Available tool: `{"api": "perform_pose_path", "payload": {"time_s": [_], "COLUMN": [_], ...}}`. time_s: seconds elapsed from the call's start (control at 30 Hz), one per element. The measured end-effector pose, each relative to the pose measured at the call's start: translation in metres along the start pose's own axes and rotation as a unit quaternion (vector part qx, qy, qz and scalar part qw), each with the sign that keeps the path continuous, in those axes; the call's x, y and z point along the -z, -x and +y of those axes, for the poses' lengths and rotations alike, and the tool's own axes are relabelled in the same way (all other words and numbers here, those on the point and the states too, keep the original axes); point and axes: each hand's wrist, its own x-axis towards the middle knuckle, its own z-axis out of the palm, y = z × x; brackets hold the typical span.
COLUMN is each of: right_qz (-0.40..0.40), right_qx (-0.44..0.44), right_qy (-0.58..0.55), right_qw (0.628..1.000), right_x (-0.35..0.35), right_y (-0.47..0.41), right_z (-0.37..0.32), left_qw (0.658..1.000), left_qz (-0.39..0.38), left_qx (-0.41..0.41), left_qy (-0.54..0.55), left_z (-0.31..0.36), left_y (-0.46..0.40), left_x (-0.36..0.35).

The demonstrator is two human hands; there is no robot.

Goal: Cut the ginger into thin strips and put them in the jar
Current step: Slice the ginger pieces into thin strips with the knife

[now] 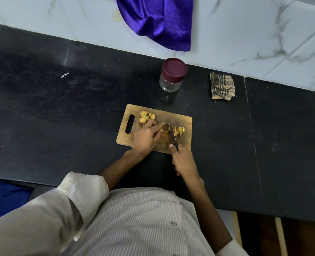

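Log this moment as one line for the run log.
left hand: steadying ginger on cutting board | right hand: gripping knife, slicing | strips: piled right of blade | chunks: uncut | jar: lid on

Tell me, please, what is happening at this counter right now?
A person is slicing ginger on a wooden cutting board. The right hand grips a knife; the left hand steadies the piece beside the blade. Cut strips lie right of the knife, uncut chunks behind the left hand. The jar stands lidded beyond the board.
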Motion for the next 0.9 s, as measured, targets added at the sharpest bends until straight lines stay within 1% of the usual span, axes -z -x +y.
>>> {"api": "perform_pose_path", "payload": {"time_s": [0.07, 0.17, 0.33, 0.47, 0.6, 0.73, 0.9], "right_qz": [0.003, 0.01, 0.023, 0.029, 0.04, 0.035, 0.015], "right_qx": [0.004, 0.01, 0.027, 0.032, 0.039, 0.047, 0.046], "right_qy": [0.001, -0.003, -0.011, 0.026, 0.087, 0.082, 0.074], "right_qw": [1.0, 1.0, 0.999, 0.999, 0.995, 0.995, 0.996], "right_x": [0.0, 0.001, 0.005, 0.006, 0.006, 0.004, -0.003], "right_y": [0.001, 0.001, 0.002, 0.004, 0.006, 0.008, 0.01], "right_z": [0.0, -0.001, 0.0, -0.001, -0.003, -0.005, -0.007], "left_qw": [0.999, 0.997, 0.995, 0.999, 0.998, 0.996, 0.996], "left_qz": [-0.022, -0.065, -0.084, -0.05, -0.024, -0.021, -0.017], "left_qx": [-0.023, -0.023, -0.028, 0.007, 0.047, 0.074, 0.084], "left_qy": [-0.008, -0.029, -0.04, -0.018, -0.029, -0.033, -0.038], "left_z": [0.006, 0.014, 0.013, 0.011, 0.003, -0.004, -0.004], "left_y": [-0.003, -0.005, -0.005, -0.005, -0.002, 0.003, 0.003], "left_x": [-0.001, -0.007, -0.009, 0.0, 0.006, 0.001, -0.001]}}
